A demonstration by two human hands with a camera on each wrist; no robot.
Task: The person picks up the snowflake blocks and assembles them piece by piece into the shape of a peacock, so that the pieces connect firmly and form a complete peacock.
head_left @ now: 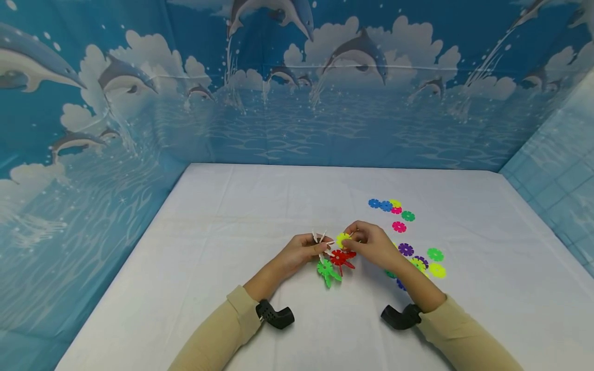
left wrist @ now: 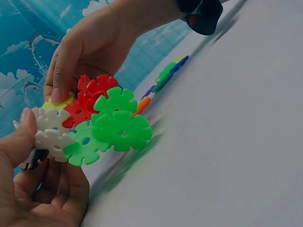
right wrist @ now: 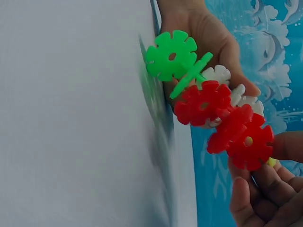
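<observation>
Slightly above the table, my left hand [head_left: 297,253] pinches white notched building discs [left wrist: 54,144] between thumb and fingers. These are slotted together with red discs [right wrist: 203,104] and green discs [right wrist: 171,56] into one cluster. A dark disc [left wrist: 34,158] shows beside the left thumb in the left wrist view. On the cluster's other side, my right hand [head_left: 375,250] pinches a yellow disc [head_left: 342,239] against its white and red part. Whether the yellow disc is slotted in cannot be made out; in the right wrist view it is mostly hidden behind a red disc.
Loose discs lie on the white table [head_left: 223,221], right of the cluster: blue [head_left: 385,206], pink [head_left: 399,226], purple [head_left: 406,249] and yellow [head_left: 437,270]. My right forearm partly covers the nearer group. A dolphin-print cloth [head_left: 287,129] hangs behind the table.
</observation>
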